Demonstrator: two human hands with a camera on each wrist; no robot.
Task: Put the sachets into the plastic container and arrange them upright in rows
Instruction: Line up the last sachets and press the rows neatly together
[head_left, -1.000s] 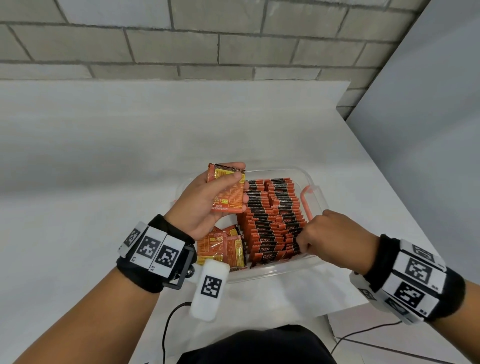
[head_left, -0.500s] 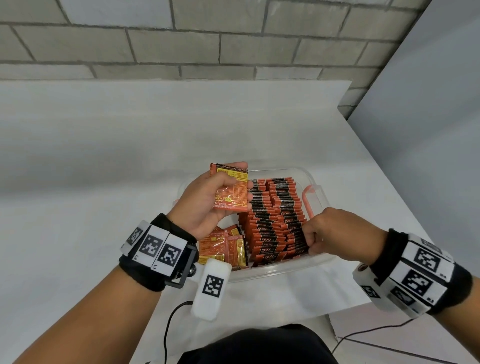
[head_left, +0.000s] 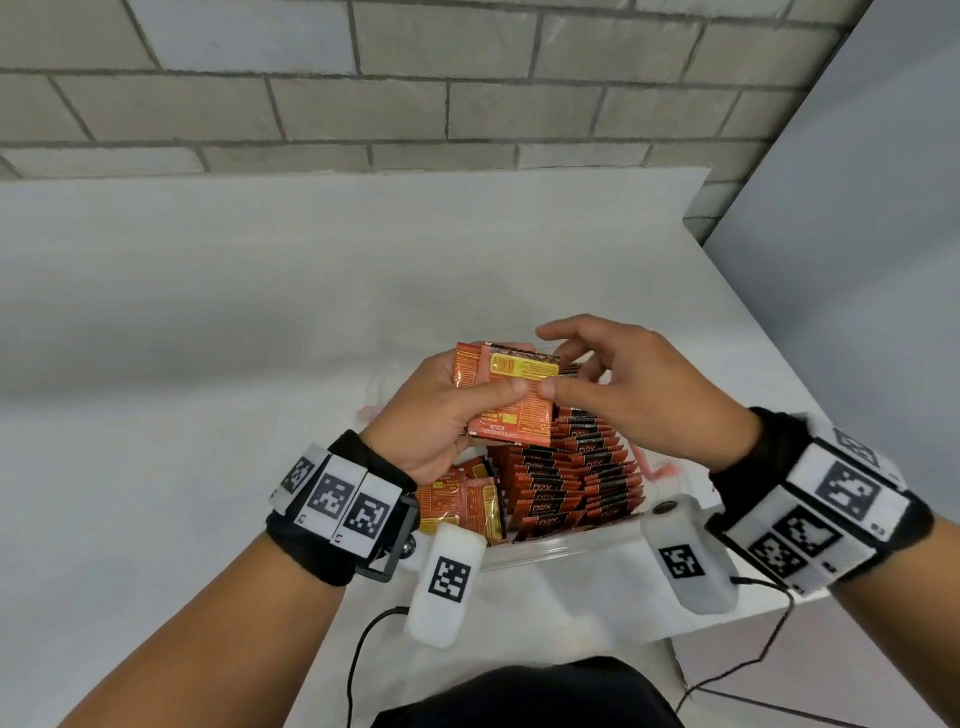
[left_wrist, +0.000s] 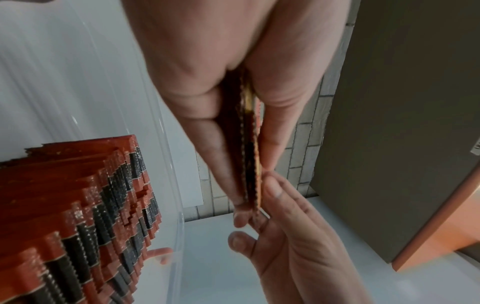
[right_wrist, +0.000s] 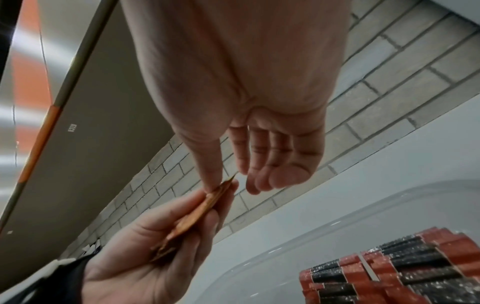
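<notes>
My left hand (head_left: 511, 369) grips a small stack of orange sachets (head_left: 511, 415) above the clear plastic container (head_left: 561, 545). My right hand (head_left: 558, 358) has its thumb on the front sachet's right edge, with its fingers loosely spread behind the stack. The left wrist view shows the stack (left_wrist: 250, 144) edge-on between my fingers. Two rows of upright sachets (head_left: 571, 478) fill the container's right side. A few loose sachets (head_left: 462, 504) lie flat in its near left part. The upright rows (right_wrist: 402, 273) also show in the right wrist view.
The container sits near the front of a white table (head_left: 208, 364), whose right edge (head_left: 753, 338) runs close by. A brick wall (head_left: 415, 104) stands behind and a grey panel (head_left: 857, 260) to the right. An orange latch (head_left: 660, 470) sticks out of the container's right side.
My right hand left the upright rows and rose to the stack in my left hand. The left hand kept hold of the stack and moved it slightly right.
</notes>
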